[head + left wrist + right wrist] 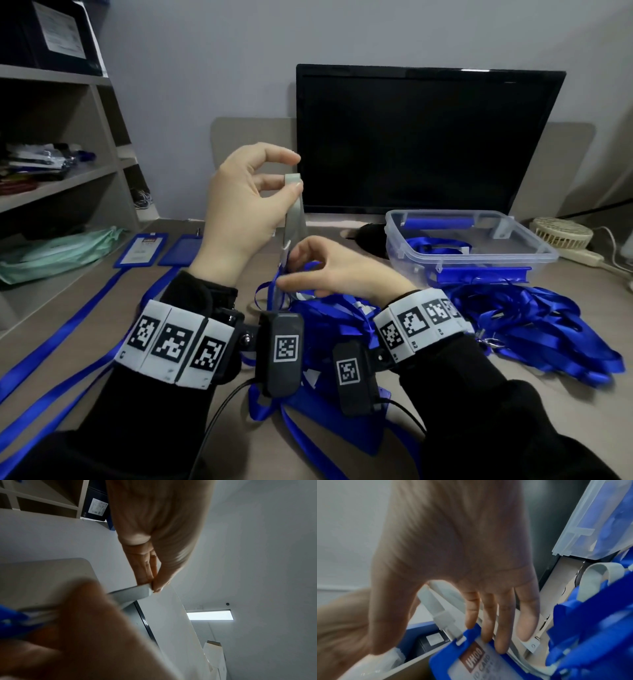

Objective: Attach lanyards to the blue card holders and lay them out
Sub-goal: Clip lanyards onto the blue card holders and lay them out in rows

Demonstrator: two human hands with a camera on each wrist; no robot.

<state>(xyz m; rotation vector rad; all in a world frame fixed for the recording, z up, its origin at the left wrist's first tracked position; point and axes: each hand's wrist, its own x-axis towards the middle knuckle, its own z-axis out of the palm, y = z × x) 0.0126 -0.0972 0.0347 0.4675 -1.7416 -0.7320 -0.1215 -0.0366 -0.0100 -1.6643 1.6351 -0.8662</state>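
My left hand is raised in front of the monitor and pinches the top loop of a grey lanyard between thumb and fingers; the pinch shows in the left wrist view. The strap hangs down to a blue card holder, which my right hand holds by its top edge. In the right wrist view my fingertips lie on that card holder, and the grey lanyard meets its top slot. Two blue card holders with blue lanyards lie side by side at the left.
A heap of blue holders and lanyards lies under my wrists. More blue lanyards are piled at the right, in front of a clear plastic box. Behind stands a dark monitor; a shelf unit is at the left.
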